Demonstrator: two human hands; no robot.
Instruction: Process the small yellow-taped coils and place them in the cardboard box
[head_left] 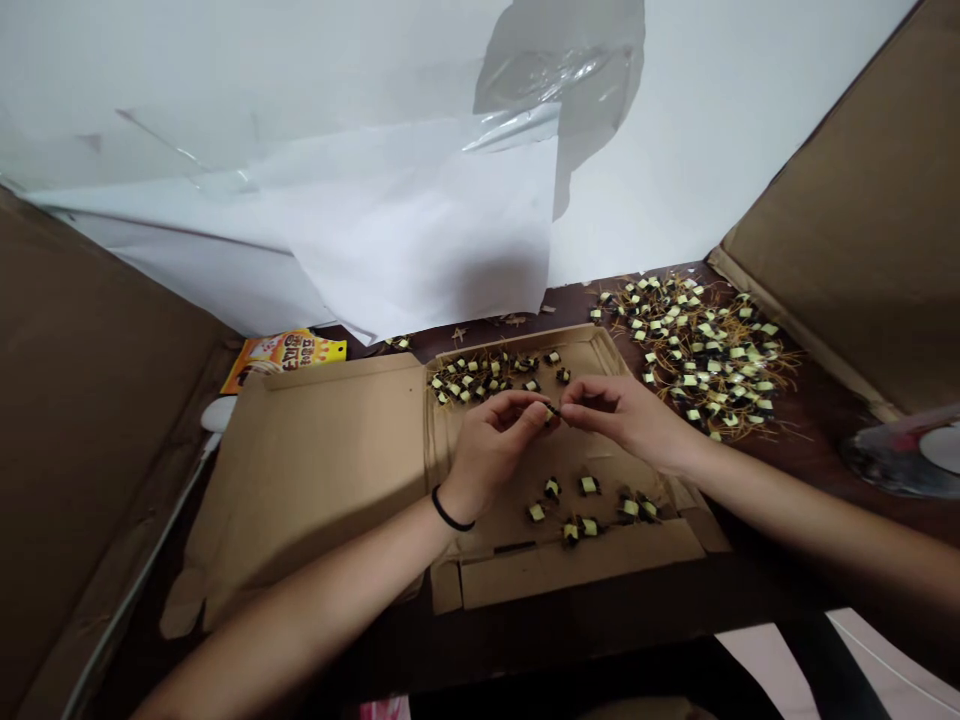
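My left hand (501, 435), with a black band on its wrist, pinches a small coil (551, 411) between thumb and fingertips. The coil is dark with a pale yellow wrap, like the others about it. My right hand (619, 412) has thumb and forefinger closed together at the coil's right end; what lies between those tips is too small to make out. Below both hands, several loose coils (589, 485) lie in an open cardboard box (495, 495). A denser group of coils (480, 375) sits at the box's back left.
The box's lid (322, 450) lies flat at left. On the dark table at right spreads a large heap of coils (697, 350) with orange-brown wires. A snack packet (289, 352) and a white cable (150, 565) lie left. Cardboard walls (855, 200) flank the table.
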